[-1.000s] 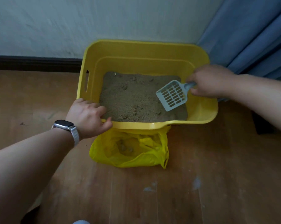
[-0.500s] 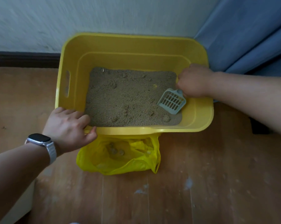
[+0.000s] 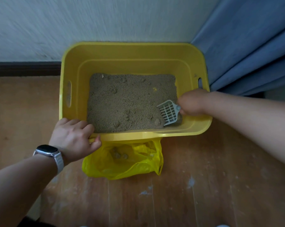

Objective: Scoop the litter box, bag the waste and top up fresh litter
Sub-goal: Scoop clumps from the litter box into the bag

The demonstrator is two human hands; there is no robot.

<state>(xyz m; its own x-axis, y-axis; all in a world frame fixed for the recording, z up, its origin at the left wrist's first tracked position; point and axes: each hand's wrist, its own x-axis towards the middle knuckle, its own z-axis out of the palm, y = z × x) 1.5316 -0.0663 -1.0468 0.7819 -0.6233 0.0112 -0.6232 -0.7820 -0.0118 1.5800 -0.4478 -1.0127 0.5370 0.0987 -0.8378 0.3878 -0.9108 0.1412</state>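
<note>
A yellow litter box (image 3: 132,51) stands on the wooden floor against the wall, filled with brown litter (image 3: 128,100). My right hand (image 3: 192,102) grips the handle of a pale blue slotted scoop (image 3: 168,112), whose head is dug into the litter at the near right corner, beside a clump (image 3: 156,122). My left hand (image 3: 74,138) grips the box's near left rim, thumb under the lip; a watch is on that wrist. A yellow plastic bag (image 3: 122,163) lies open on the floor just in front of the box, with a few clumps inside.
A blue curtain (image 3: 253,46) hangs right of the box, touching its far right corner. A white wall with a dark skirting board (image 3: 23,68) runs behind. The wooden floor (image 3: 171,202) in front carries pale flecks.
The scoop came down from above the litter into the near right corner of the box, and my right hand followed it down. My left hand kept its hold on the rim.
</note>
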